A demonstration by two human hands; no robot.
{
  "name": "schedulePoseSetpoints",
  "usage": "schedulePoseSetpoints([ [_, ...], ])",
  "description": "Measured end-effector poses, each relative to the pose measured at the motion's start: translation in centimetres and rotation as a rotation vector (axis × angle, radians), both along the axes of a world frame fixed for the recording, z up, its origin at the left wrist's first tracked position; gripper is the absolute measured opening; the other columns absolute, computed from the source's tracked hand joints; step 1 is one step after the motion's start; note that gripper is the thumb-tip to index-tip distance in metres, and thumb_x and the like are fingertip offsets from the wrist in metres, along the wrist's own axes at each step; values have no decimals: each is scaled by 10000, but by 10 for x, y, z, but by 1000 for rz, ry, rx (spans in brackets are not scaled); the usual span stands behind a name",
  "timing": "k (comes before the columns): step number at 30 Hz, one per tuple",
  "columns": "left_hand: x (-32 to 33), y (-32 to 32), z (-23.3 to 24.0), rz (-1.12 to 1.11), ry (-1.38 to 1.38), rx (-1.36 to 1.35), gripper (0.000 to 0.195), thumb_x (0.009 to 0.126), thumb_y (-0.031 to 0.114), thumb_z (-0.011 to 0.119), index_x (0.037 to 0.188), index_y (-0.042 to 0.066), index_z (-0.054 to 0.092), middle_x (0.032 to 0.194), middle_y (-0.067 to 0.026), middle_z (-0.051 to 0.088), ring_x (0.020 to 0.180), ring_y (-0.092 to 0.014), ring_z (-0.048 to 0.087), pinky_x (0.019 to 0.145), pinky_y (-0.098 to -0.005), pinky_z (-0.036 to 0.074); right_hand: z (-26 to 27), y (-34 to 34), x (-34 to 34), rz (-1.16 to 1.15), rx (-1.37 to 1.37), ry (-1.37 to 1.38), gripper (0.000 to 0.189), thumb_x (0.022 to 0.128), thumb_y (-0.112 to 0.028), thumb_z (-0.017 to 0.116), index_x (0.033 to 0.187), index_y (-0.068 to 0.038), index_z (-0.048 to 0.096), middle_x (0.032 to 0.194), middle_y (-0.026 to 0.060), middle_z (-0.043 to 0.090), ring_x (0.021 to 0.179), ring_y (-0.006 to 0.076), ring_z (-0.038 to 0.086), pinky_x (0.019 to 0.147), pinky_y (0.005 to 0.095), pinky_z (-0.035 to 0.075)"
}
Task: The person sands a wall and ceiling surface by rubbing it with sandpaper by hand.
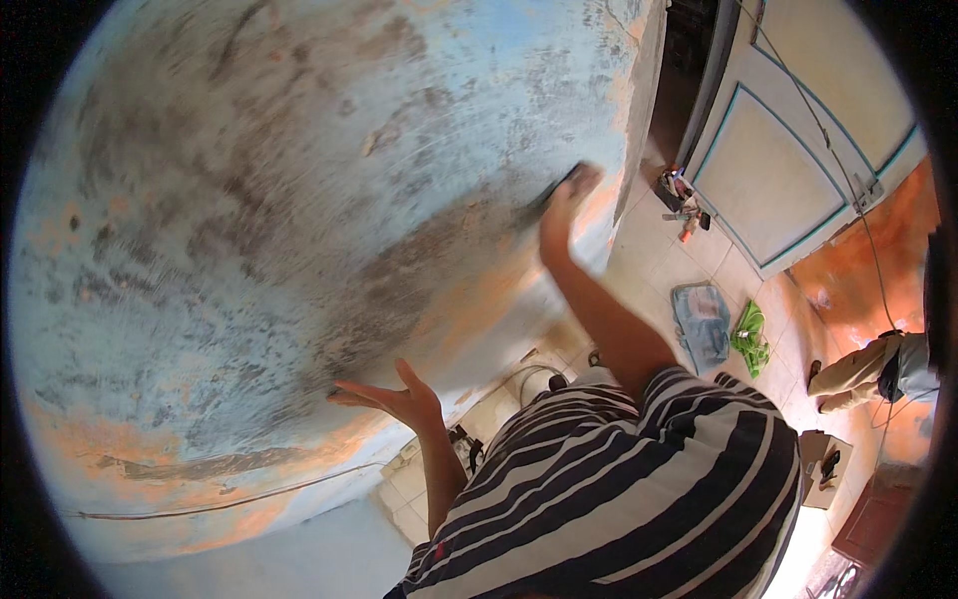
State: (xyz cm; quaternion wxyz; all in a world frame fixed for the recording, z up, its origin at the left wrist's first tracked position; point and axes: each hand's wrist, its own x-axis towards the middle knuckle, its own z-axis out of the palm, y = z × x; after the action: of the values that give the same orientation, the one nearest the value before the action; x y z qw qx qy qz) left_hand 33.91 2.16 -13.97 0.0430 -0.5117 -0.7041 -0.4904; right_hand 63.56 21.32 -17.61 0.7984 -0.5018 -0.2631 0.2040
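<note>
Before me stands a wall [314,187] with worn light-blue paint, dark smudges and orange patches. My right hand [585,180] is at its right side, close to the corner edge, and grips a dark flat object [560,187] held against the surface. Motion blur hides what kind of object it is. Lower down, my left hand [408,400] holds nothing. Its thumb and fingers are spread, and the fingertips are at or just off the wall; contact is unclear.
Tools [679,196] lie on the tiled floor beside a panelled door [771,172]. A blue-grey flat item [701,322] and green cloth [750,338] lie nearer. At right are a person [861,367], a cardboard box [823,468] and a hanging cable [861,202]. Another cable [224,508] crosses the wall.
</note>
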Motion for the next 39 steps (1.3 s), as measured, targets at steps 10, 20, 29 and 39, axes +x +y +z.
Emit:
schedulePoseSetpoints([
  [10,129,38,5,-88,38,-30,1009,983,419,641,1636,81,-51,1658,-288,-170,1541,-497,-83,1199,-673,77,2,-29,-2,-298,-414,-590,673,1029,-183,407,1627,-33,137,1687,181,143,1558,360,108,1265,454,76],
  [20,193,44,8,17,-24,-68,955,1022,371,591,1618,23,-68,1687,-251,-54,1569,-403,-22,1257,-548,72,1,-9,72,-168,-433,-762,622,1054,-155,413,1588,63,179,1663,203,238,1526,348,229,1242,442,175],
  [29,194,43,6,102,24,-49,959,1022,432,584,1623,26,-44,1687,-254,-33,1567,-412,12,1254,-547,99,95,41,193,546,-414,19,627,1107,-323,341,1564,86,211,1626,291,229,1508,348,277,1239,407,199],
  [39,218,68,26,58,-57,22,939,1005,383,626,1641,82,6,1677,-284,-60,1552,-477,-6,1213,-622,136,-16,16,142,276,192,-1122,583,957,-126,538,1512,1,409,1560,206,398,1441,391,376,1185,526,273],
])
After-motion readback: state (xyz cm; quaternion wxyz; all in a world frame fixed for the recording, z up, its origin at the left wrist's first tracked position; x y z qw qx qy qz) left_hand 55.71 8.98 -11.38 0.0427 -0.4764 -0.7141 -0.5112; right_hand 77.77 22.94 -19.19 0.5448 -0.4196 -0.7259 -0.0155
